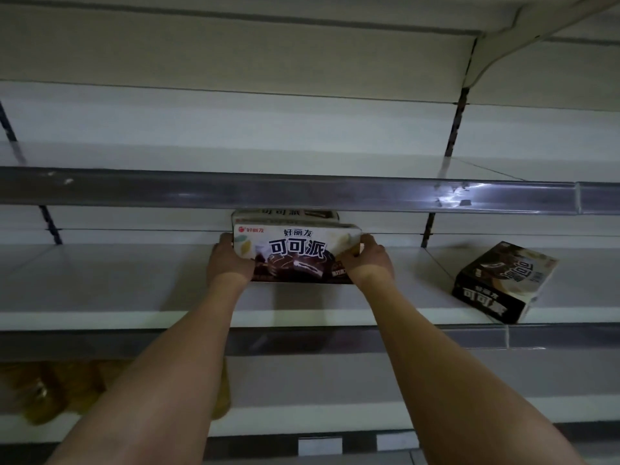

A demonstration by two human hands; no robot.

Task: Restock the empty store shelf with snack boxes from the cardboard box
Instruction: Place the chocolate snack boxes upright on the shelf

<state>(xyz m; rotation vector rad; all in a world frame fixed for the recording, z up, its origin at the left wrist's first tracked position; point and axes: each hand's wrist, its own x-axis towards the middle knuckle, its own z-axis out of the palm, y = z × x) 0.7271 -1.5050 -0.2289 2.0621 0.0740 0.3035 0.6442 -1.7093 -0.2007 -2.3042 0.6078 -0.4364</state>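
Gripping the snack box [295, 251] at its left end, the left hand [225, 260] steadies it on the shelf [100, 280]; the right hand [370, 263] holds the right end. Slide it squarely back; a tilted box [503, 280] lies far right.

L grip [227, 260], R grip [368, 263]: curled, arms outstretched

Glossy printed cardboard snack box [297, 253] on a smooth shelf [134, 273] (matt, painted metal).
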